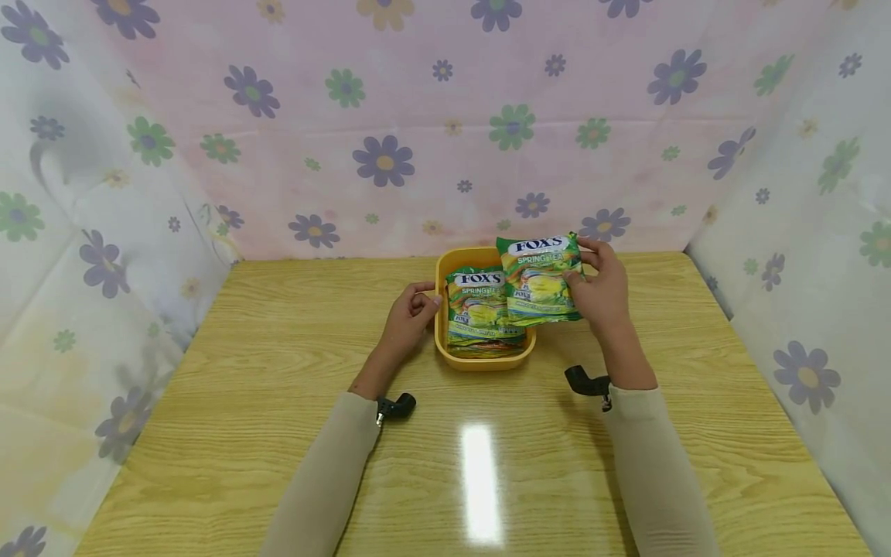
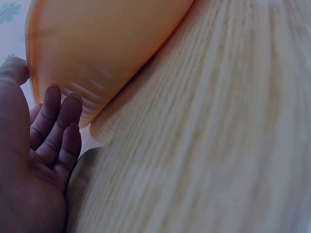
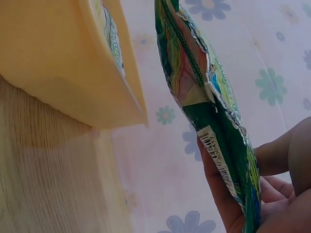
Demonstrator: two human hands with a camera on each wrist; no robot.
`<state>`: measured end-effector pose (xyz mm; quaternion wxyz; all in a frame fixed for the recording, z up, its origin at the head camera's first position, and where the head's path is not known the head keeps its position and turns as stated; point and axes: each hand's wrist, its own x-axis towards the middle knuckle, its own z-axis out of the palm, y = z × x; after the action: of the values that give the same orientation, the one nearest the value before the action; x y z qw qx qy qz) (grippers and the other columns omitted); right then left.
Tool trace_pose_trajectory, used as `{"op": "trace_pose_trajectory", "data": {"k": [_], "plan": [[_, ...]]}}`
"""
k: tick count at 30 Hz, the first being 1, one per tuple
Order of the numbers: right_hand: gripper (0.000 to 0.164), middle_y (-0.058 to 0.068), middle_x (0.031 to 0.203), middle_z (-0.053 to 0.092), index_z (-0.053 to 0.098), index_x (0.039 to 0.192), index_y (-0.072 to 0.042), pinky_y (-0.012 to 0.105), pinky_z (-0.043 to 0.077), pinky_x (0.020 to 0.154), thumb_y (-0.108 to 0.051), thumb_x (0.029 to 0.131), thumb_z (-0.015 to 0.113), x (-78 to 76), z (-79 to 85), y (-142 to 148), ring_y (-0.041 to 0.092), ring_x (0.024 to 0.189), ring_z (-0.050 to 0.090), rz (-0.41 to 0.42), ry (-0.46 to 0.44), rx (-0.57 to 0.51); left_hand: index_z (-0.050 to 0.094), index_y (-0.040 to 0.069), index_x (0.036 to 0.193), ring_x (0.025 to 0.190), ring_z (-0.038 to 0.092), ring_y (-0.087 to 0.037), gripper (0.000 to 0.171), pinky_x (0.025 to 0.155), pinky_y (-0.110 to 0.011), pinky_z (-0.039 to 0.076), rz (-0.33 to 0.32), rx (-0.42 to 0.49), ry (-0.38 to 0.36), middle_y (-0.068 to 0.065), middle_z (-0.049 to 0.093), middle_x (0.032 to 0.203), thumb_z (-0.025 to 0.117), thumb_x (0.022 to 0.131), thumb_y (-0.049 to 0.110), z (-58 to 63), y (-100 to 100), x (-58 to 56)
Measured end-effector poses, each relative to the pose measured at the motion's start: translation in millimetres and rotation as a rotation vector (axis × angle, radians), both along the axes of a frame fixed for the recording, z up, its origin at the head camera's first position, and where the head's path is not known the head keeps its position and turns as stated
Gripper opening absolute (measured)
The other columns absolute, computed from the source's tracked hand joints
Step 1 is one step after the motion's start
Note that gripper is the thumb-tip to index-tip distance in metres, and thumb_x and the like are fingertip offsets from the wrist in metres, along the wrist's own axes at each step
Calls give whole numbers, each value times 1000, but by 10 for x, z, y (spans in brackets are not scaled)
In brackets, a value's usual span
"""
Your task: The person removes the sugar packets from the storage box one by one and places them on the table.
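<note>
My right hand [image 1: 604,288] pinches a green candy packet [image 1: 539,282] printed FOX'S Spring Tea, thumb on its front and fingers behind. The packet is raised, tilted, and overlaps the right rim of a yellow plastic tub [image 1: 485,363]. Inside the tub lies another such candy packet [image 1: 475,305], with more wrapper edges showing under it. At the tub's left side, my left hand [image 1: 409,316] holds the rim by the thumb, its other fingers loosely bent along the outer wall. The right wrist view shows the held packet [image 3: 209,111] edge-on, barcode visible.
The tub stands on a wood-grain table [image 1: 278,371] near its back edge. A flowered cloth [image 1: 390,93] hangs behind and at both sides. Black wrist-camera mounts [image 1: 587,381] stick out inward from both sleeves. A bright light reflection lies on the table in front.
</note>
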<state>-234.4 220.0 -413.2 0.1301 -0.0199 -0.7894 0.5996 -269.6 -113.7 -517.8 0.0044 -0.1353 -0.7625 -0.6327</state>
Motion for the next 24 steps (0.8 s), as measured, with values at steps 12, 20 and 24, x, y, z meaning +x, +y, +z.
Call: {"op": "trace_pose_trajectory", "data": {"k": [12, 20, 24], "plan": [[59, 23, 140, 60, 47, 159, -10, 21, 54, 67, 5, 103, 59, -29, -33, 173, 5, 77, 68, -28, -29, -14, 56, 9, 146, 83, 63, -31, 41, 75, -30, 50, 3, -11, -2, -10, 68, 93, 63, 110, 28, -1, -3, 8], [59, 24, 140, 59, 46, 160, -12, 20, 54, 67, 4, 104, 58, -44, -76, 289, 3, 77, 68, -45, -42, 1, 57, 12, 146, 82, 63, -23, 42, 74, -28, 51, 10, -21, -4, -9, 69, 93, 63, 109, 32, 6, 3, 12], [60, 23, 141, 59, 47, 160, -14, 20, 54, 68, 4, 104, 58, -56, -110, 347, 3, 77, 68, -48, -49, 9, 57, 11, 146, 83, 63, -24, 43, 75, -28, 50, 11, -22, -5, -10, 69, 93, 63, 109, 32, 13, 5, 15]]}}
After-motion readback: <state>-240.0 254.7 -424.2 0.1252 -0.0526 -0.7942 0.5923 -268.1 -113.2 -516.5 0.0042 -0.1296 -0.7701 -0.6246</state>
